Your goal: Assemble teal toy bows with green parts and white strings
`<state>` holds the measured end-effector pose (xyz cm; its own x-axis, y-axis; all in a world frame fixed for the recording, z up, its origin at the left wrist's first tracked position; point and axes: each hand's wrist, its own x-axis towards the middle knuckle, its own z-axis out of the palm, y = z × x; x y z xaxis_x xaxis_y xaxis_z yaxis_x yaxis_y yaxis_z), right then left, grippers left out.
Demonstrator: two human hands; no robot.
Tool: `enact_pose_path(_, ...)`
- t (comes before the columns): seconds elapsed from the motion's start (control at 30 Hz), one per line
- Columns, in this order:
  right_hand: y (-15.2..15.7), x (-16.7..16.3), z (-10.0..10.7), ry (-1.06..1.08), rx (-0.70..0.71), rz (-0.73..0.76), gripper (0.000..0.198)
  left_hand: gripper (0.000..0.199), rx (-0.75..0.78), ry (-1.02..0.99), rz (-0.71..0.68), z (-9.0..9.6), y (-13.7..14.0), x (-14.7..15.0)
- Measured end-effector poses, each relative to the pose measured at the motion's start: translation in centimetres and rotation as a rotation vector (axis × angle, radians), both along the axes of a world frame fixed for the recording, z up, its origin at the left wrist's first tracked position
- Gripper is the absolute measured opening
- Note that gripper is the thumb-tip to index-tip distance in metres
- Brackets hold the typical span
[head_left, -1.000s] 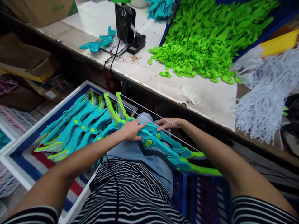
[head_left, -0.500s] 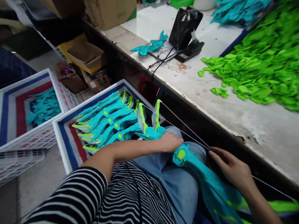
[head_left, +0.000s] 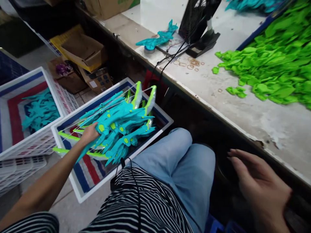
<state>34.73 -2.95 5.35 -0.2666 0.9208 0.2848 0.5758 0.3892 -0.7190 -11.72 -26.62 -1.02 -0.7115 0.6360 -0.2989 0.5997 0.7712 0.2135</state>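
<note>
My left hand (head_left: pixel 89 133) grips teal and green toy bows (head_left: pixel 121 113) by the middle, holding them over a white crate (head_left: pixel 80 187) beside my left knee. Several more strung bows of the same kind lie stacked in that crate. My right hand (head_left: pixel 259 184) hovers open and empty below the workbench edge, right of my lap, fingers spread.
A second white crate (head_left: pixel 29 142) with teal parts stands further left. On the workbench (head_left: pixel 218 94) lie a heap of green plastic pieces (head_left: pixel 272 68), a teal part (head_left: pixel 157 38), rubber bands (head_left: pixel 191 62) and a black device with cables (head_left: pixel 201 22). Cardboard boxes (head_left: pixel 82 51) sit on the floor.
My left hand carried the bows from my lap leftwards over the crate. My right hand let go of the string and now hangs free.
</note>
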Motion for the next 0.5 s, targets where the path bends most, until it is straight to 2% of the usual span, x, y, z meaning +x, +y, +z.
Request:
enact_pose_path(0.1,0.1,-2.6,-0.9,-0.009,-0.025,0.103,0.024,0.041,-0.111,0.024,0.020,-1.8,-0.6,-0.8)
enact_pose_path(0.2,0.3,-3.9,-1.4,-0.017,-0.013,0.182,0.018,0.041,-0.158,-0.016,0.004,-4.1,-0.1,1.1)
enact_pose_path(0.33,0.0,-4.1,-2.1,-0.041,-0.054,0.215,0.018,0.039,-0.170,-0.088,0.016,-6.6,1.0,4.1)
enact_pose_path(0.5,-0.8,-3.1,-3.1,-0.065,-0.145,0.181,0.021,0.037,-0.158,-0.160,0.037,-7.9,1.7,6.1)
